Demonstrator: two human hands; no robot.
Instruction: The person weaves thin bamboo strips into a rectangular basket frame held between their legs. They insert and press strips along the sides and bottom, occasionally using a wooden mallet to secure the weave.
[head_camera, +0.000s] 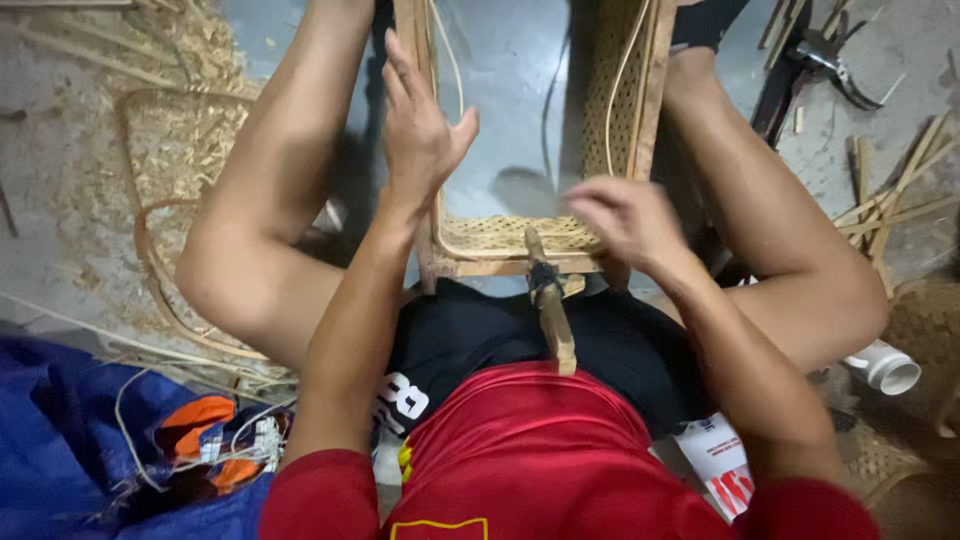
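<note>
Cane-woven chair frame (520, 240) stood at the centre of the frame between the person's bare knees. At centre left, the left hand (420, 135) was raised beside its wooden rail, fingers spread open, holding nothing clearly. The right hand (620, 215), blurred, curled loosely over the woven edge; its grip could not be told. A wooden-handled tool (550, 305) lay below, cane strips (900, 200) at right.

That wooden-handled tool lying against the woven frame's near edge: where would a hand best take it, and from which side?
Probably by the lower end of the wooden-handled tool, coming from the right: that end lies bare on the lap, while its dark-wrapped upper part rests against the woven frame. The right hand hovers closest.
</note>
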